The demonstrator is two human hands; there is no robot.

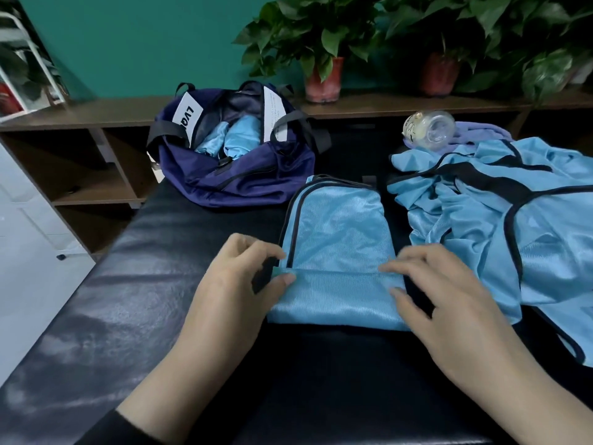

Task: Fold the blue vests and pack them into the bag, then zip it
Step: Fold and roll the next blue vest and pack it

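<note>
One vest [337, 252] (half-folded), two hands [234, 284] pinching

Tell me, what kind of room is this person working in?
Probably an office or hobby room rather than a shop: a long wooden shelf against a teal wall carries potted plants, and the work surface is a dark padded bench.

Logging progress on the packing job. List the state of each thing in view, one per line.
Bag: unzipped, blue vests inside.
Vest in front: folded narrow, near edge turned up.
Vest pile: unfolded, crumpled at right.
Bottle: lying on its side.
Left hand: pinching the fold's left end.
Right hand: pinching its right end.
</note>
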